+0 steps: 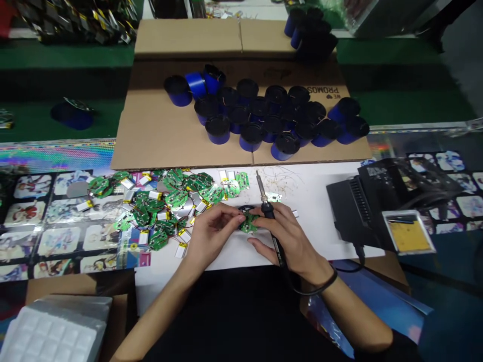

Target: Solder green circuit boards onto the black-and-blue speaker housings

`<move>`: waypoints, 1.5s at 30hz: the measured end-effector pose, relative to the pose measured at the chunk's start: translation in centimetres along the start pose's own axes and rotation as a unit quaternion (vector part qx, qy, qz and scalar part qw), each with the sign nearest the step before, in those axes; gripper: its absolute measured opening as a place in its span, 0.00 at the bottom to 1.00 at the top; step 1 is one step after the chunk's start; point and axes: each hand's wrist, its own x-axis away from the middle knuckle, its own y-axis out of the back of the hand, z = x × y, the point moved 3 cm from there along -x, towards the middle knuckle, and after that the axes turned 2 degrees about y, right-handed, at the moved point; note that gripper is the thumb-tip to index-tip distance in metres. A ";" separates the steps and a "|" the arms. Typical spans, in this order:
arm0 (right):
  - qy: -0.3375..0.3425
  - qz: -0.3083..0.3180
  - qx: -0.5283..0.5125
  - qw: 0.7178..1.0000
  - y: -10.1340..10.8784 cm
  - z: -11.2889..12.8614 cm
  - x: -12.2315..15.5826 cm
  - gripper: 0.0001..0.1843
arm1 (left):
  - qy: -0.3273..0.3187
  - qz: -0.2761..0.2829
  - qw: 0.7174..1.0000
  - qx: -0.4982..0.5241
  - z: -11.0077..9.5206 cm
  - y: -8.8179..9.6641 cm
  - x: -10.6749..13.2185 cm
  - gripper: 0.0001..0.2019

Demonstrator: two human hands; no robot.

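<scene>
Workbench (pixel 324 236), circuit board (pixel 248 223) half-hidden by hands (pixel 213 236) (pixel 292 239)

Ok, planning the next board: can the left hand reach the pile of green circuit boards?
Probably yes: the left hand sits beside the pile of green circuit boards with nothing between, though its fingers are on another board.

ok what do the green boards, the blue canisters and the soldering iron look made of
The green circuit boards look like glossy coated fibreglass, with shiny metal solder spots. The blue canisters look like smooth plastic, though coated metal is possible. The soldering iron has a bright metal shaft and a dark matte grip, probably plastic or rubber.
</scene>
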 end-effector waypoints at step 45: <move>-0.145 -0.131 -0.166 0.966 0.7 0.1 1.1 0.07 | -0.233 0.176 0.924 -0.246 -2.8 1.5 -1.3 0.02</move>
